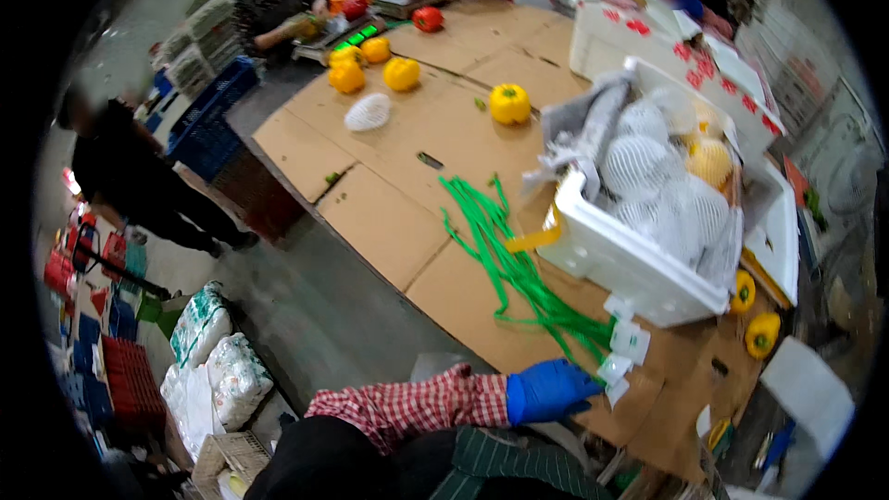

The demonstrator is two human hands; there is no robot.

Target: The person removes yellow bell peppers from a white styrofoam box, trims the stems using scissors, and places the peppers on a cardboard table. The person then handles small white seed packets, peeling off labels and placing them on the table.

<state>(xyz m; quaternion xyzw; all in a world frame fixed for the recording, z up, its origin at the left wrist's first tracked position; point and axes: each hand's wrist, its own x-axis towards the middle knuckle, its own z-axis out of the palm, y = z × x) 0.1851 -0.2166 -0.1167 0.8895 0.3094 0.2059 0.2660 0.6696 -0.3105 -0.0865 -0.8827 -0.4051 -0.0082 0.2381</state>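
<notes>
My left hand [551,392], in a blue glove with a red checked sleeve, reaches across the near edge of the cardboard-covered table. Its fingers look stretched out, with the tips at the white tags [630,341] of a bundle of green straps [505,264]. Whether the fingertips touch a tag is hard to make out. Fanned out, the straps lie from the tags toward the table's middle. Beyond the hand stands a white foam box [639,282], filled with rounded things in white foam nets [639,167], some showing yellow. My right hand does not show.
Yellow bell peppers [509,104] lie about the cardboard tabletop [398,222], two of them right of the box. An empty-looking white foam net [368,112] lies farther left. A red pepper [427,18] sits at the far end. People [273,0] stand around the table.
</notes>
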